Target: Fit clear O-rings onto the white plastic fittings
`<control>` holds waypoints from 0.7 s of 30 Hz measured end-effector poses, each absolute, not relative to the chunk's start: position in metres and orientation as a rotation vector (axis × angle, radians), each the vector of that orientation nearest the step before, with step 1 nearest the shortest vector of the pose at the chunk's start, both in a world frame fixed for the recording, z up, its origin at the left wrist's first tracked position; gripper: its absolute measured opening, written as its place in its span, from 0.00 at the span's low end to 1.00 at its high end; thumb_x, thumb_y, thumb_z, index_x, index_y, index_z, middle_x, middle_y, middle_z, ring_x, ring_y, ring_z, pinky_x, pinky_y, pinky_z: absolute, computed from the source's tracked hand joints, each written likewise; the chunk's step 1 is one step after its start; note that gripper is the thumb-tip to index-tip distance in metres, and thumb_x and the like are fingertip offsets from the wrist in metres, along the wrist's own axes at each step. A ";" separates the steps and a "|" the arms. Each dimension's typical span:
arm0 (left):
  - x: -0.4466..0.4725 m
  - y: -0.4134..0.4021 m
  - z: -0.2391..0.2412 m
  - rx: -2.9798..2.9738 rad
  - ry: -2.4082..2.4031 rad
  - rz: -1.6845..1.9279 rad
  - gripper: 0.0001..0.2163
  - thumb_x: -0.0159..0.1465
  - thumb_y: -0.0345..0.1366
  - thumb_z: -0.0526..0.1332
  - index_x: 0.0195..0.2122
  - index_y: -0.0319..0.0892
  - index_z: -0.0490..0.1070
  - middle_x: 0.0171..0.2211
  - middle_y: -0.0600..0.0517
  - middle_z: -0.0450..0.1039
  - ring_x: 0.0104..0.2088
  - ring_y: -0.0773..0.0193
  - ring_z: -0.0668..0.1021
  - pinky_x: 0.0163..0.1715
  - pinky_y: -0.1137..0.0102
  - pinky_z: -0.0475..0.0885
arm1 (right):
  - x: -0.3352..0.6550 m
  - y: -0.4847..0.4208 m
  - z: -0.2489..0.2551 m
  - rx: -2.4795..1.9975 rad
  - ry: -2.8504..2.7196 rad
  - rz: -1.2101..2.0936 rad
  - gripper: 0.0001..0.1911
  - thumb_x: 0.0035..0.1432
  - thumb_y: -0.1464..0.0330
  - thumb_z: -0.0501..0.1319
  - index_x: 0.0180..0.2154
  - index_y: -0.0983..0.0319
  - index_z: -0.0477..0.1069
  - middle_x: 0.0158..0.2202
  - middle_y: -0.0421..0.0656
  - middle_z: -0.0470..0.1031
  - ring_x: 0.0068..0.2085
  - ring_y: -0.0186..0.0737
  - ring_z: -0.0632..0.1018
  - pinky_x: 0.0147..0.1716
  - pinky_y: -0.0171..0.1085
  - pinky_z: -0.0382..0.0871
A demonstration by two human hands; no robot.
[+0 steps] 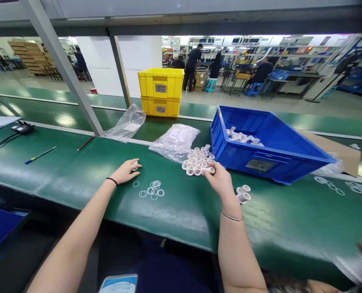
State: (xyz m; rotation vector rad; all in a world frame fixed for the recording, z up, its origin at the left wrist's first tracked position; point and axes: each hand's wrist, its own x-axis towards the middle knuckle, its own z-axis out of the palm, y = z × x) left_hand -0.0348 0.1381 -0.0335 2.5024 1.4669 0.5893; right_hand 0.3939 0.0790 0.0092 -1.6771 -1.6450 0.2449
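Pinching a white fitting [209, 169] between right-hand fingers [213, 166] (cluster's edge).

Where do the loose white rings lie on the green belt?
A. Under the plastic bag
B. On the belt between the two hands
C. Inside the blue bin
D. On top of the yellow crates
B: the rings lie flat on the belt, just right of the left hand and left of the right hand, which is at the cluster of white fittings.
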 end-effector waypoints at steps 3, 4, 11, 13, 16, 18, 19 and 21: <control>-0.035 0.134 -0.043 2.454 1.532 0.652 0.15 0.63 0.45 0.53 0.41 0.44 0.75 0.47 0.43 0.70 0.48 0.52 0.71 0.54 0.54 0.61 | 0.390 0.077 0.008 -1.976 -1.798 0.262 0.11 0.53 0.66 0.61 0.41 0.59 0.69 0.41 0.43 0.75 0.37 0.44 0.75 0.30 0.37 0.62; -0.035 0.132 -0.046 2.426 1.562 0.682 0.14 0.62 0.44 0.53 0.39 0.44 0.75 0.44 0.43 0.71 0.46 0.52 0.71 0.54 0.53 0.61 | 0.388 0.077 0.008 -2.033 -1.831 0.246 0.11 0.54 0.67 0.61 0.42 0.58 0.69 0.42 0.43 0.74 0.38 0.46 0.75 0.29 0.37 0.61; -0.037 0.120 -0.058 2.075 1.711 1.019 0.07 0.56 0.40 0.62 0.32 0.43 0.73 0.36 0.45 0.71 0.47 0.49 0.67 0.56 0.51 0.54 | 0.369 0.077 0.004 -1.876 -1.776 0.029 0.15 0.57 0.60 0.62 0.44 0.60 0.70 0.45 0.46 0.73 0.42 0.46 0.75 0.33 0.37 0.64; -0.037 0.116 -0.057 1.948 1.680 1.127 0.06 0.54 0.38 0.64 0.32 0.44 0.73 0.36 0.47 0.71 0.47 0.51 0.68 0.56 0.55 0.55 | 0.347 0.073 0.000 -1.670 -1.809 -0.009 0.12 0.61 0.62 0.59 0.44 0.61 0.70 0.43 0.45 0.73 0.42 0.44 0.74 0.36 0.37 0.65; -0.035 0.109 -0.054 1.714 1.602 1.323 0.07 0.50 0.35 0.68 0.30 0.44 0.73 0.35 0.49 0.72 0.44 0.54 0.70 0.54 0.60 0.60 | 0.307 0.060 -0.010 -1.357 -2.119 0.129 0.07 0.63 0.68 0.57 0.41 0.60 0.71 0.40 0.43 0.73 0.42 0.40 0.74 0.39 0.35 0.66; -0.032 0.106 -0.049 1.502 1.550 1.501 0.08 0.49 0.35 0.69 0.29 0.43 0.73 0.34 0.49 0.71 0.41 0.57 0.71 0.49 0.64 0.63 | 0.285 0.051 -0.019 -1.259 -2.311 0.247 0.06 0.63 0.69 0.58 0.42 0.59 0.72 0.41 0.43 0.72 0.43 0.39 0.73 0.38 0.34 0.67; -0.030 0.104 -0.047 1.375 1.519 1.598 0.08 0.51 0.36 0.68 0.30 0.43 0.72 0.33 0.50 0.70 0.40 0.59 0.71 0.45 0.66 0.66 | 0.276 0.048 -0.023 -1.256 -2.369 0.292 0.06 0.63 0.68 0.58 0.42 0.58 0.72 0.41 0.43 0.72 0.44 0.40 0.73 0.37 0.34 0.67; -0.026 0.099 -0.040 1.093 1.430 1.778 0.09 0.56 0.40 0.65 0.33 0.43 0.69 0.32 0.51 0.68 0.36 0.63 0.72 0.37 0.70 0.68 | 0.266 0.044 -0.029 -1.276 -2.432 0.347 0.08 0.63 0.66 0.59 0.44 0.58 0.73 0.41 0.44 0.71 0.44 0.41 0.72 0.37 0.35 0.67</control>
